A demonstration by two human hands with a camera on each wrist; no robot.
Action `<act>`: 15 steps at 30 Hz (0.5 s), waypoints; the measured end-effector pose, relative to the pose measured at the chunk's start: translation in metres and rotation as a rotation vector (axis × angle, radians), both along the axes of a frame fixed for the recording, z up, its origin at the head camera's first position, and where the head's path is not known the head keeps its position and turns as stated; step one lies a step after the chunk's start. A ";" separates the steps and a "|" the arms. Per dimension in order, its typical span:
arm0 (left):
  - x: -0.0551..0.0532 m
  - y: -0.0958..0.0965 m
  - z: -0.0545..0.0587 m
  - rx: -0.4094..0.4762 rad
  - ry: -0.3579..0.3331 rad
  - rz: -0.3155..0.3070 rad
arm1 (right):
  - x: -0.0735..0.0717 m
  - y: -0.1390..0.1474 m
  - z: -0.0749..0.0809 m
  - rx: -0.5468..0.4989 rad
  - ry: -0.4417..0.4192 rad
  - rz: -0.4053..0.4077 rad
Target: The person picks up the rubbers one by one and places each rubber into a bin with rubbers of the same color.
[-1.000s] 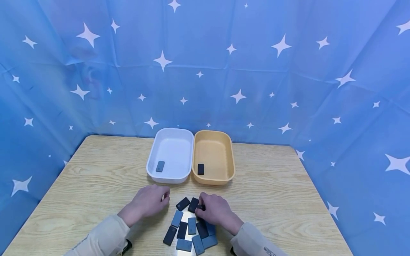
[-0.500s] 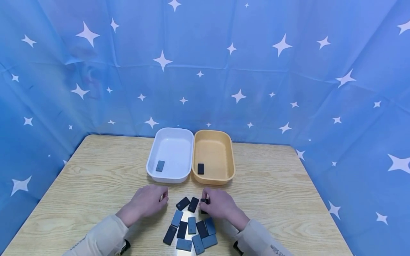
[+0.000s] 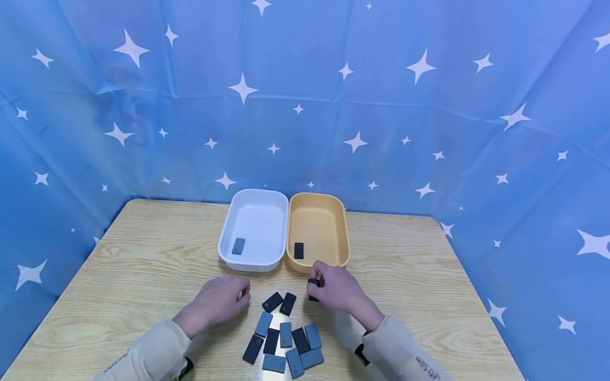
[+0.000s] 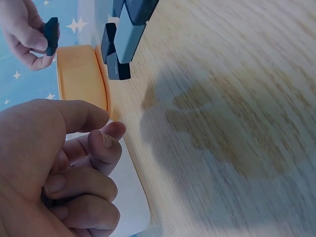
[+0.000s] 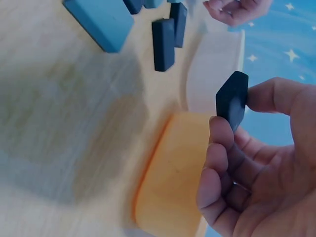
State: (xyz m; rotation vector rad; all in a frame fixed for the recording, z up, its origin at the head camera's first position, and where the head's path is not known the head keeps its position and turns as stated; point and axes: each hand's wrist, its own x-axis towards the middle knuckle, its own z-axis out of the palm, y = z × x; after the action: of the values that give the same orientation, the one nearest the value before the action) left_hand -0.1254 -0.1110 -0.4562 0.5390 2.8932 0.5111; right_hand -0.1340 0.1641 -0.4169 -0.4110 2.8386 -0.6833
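Note:
My right hand (image 3: 339,287) pinches a small black rectangular block (image 5: 232,100) between thumb and fingertips, just in front of the orange bin (image 3: 318,267). In the right wrist view the block stands on edge in the grip. My left hand (image 3: 216,302) hovers over the table with loosely curled fingers, left of the loose blocks, and holds nothing. Between the hands lie black blocks (image 3: 288,304) and blue-grey blocks (image 3: 285,335), several of each. One black block (image 3: 298,251) lies in the orange bin and one blue-grey block (image 3: 238,246) in the white bin (image 3: 252,267).
Both bins stand side by side toward the back of the wooden table (image 3: 405,296). A blue curtain (image 3: 305,121) with white stars hangs behind and along both sides.
My right hand has lifted the black block from the group and carried it forward and right toward the orange bin. My left hand has stayed almost in place.

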 end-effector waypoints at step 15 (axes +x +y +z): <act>0.002 -0.001 -0.003 0.003 0.014 -0.008 | -0.043 0.012 0.027 -0.082 -0.039 -0.066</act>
State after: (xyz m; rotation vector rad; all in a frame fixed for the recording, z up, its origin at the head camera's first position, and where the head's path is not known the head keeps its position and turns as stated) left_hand -0.1235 -0.1121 -0.4595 0.5566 2.9031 0.5126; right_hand -0.1769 0.1759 -0.3903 -0.3135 2.8056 -0.8134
